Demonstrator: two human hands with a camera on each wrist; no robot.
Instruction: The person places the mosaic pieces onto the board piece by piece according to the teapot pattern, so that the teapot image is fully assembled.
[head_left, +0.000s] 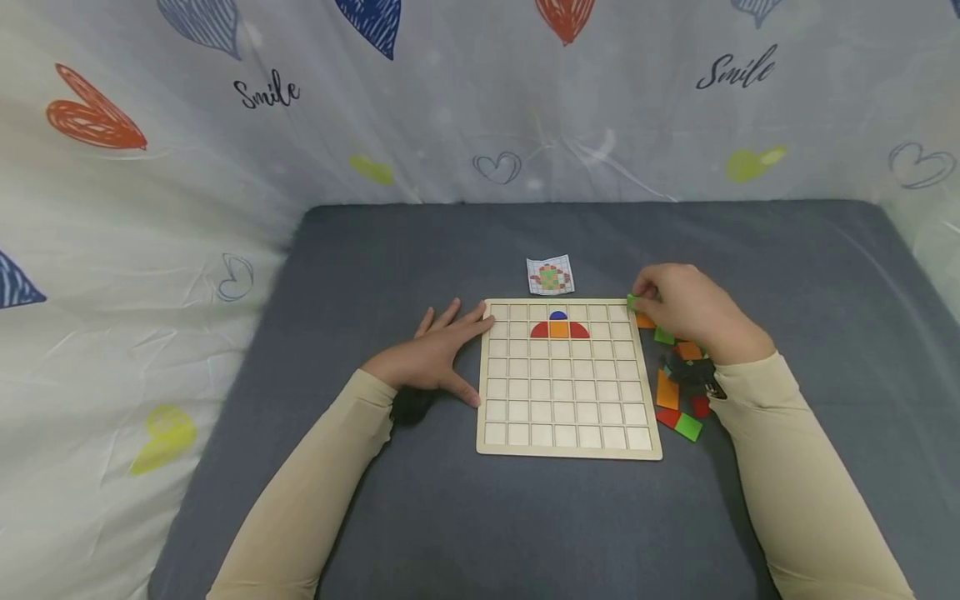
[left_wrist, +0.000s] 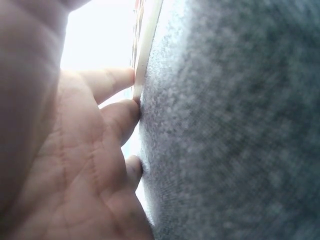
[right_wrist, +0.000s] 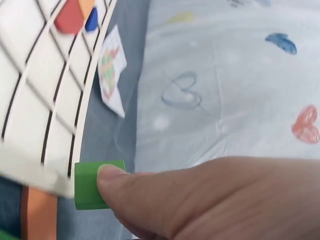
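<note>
Head view, right of centre, shows the right grip [head_left: 686, 308] pinching a green block [head_left: 632, 302] at the top-right corner of the grid board [head_left: 564, 389], which a low pass might snag and jog, since only the left grip [head_left: 435, 350], spread at its left edge, braces it.

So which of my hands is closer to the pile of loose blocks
Right. Your right hand is beside the pile of loose blocks, pinching a green block; your left hand is across the grid board, touching its left edge.
</note>
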